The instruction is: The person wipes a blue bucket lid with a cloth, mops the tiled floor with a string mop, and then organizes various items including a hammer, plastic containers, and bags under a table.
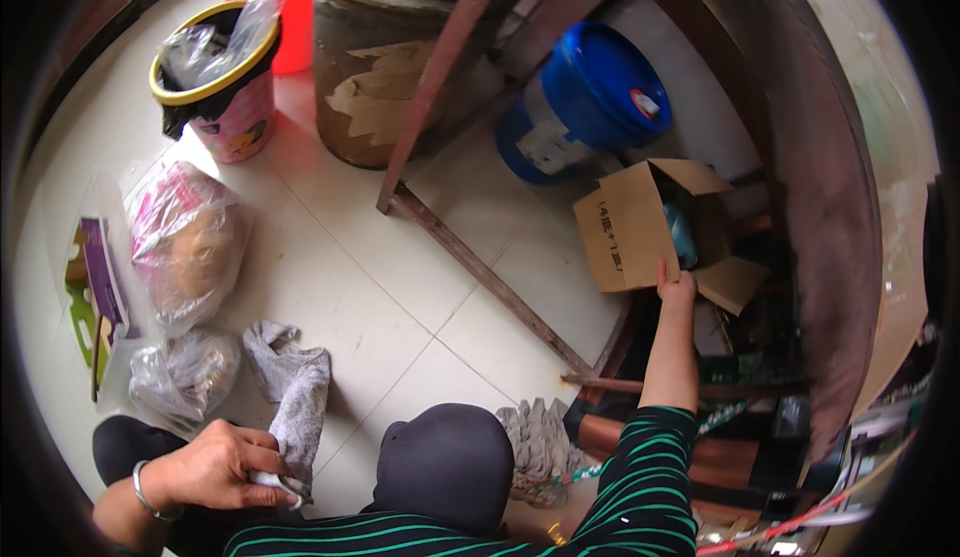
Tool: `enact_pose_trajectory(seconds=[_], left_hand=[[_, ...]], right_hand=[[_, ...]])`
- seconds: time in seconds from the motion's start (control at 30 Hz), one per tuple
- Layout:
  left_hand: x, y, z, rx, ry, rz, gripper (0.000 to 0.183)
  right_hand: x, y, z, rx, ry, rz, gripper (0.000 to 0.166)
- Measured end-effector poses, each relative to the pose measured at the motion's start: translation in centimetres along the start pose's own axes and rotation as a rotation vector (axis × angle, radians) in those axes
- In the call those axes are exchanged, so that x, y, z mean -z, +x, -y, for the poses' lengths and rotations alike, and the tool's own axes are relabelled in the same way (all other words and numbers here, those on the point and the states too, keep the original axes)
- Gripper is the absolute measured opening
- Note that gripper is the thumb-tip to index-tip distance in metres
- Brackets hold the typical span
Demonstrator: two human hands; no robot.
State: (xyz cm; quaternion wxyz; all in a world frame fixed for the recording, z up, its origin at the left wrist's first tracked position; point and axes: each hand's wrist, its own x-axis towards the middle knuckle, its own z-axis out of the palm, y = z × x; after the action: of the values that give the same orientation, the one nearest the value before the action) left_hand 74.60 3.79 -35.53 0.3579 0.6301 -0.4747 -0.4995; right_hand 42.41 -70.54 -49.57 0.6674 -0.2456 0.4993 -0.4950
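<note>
My left hand [229, 467], with a bangle at the wrist, grips one end of a grey cloth [304, 407]; the cloth hangs from it and reaches the tiled floor. My right hand [676, 285] holds the lower edge of an open cardboard box [626, 234], with fingers partly hidden by it. The box is tilted, its flaps spread, and bears handwriting. Inside it a teal object [681, 238] shows in part. Just behind the box stands a blue plastic drum [555, 121] with a lid.
A metal frame [495, 283] crosses the floor. Behind it stands a large brown container [360, 99]. At the left are a lined trash bin [236, 125], plastic bags [199, 249] with contents, and a purple-and-green carton [94, 279]. A grey mop head [536, 437] lies by my knee.
</note>
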Motion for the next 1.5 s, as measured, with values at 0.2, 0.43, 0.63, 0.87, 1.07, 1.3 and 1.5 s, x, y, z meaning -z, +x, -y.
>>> enact_pose_trajectory(seconds=[0.2,0.43,0.63,0.87,1.07,1.3,1.5], left_hand=[[-0.7,0.3,-0.2,0.009,0.015,-0.061,0.020],[-1.5,0.7,0.8,0.094,0.002,-0.076,0.019],[-1.5,2.2,0.8,0.109,0.041,-0.104,0.020],[-2.3,3.1,-0.6,0.140,0.075,-0.113,0.018],[-1.9,3.4,0.4,0.157,0.085,-0.094,0.020],[-2.1,3.7,1.3,0.153,0.135,-0.125,0.021],[-2.5,5.3,0.2,0.106,0.090,-0.106,0.019]], right_hand=[[-1.6,5.1,-2.4,0.056,0.031,0.145,0.037],[-3.7,1.8,-3.9,0.133,0.022,0.005,0.038],[0.9,7.6,-0.3,0.034,-0.138,0.175,0.034],[1.4,2.0,-7.6,0.033,-0.116,0.408,0.035],[6.4,6.5,-5.7,0.085,-0.193,0.127,0.038],[1.6,4.2,-7.4,0.149,-0.175,-0.255,0.043],[-0.3,3.5,-6.1,0.146,-0.283,-0.564,0.048]])
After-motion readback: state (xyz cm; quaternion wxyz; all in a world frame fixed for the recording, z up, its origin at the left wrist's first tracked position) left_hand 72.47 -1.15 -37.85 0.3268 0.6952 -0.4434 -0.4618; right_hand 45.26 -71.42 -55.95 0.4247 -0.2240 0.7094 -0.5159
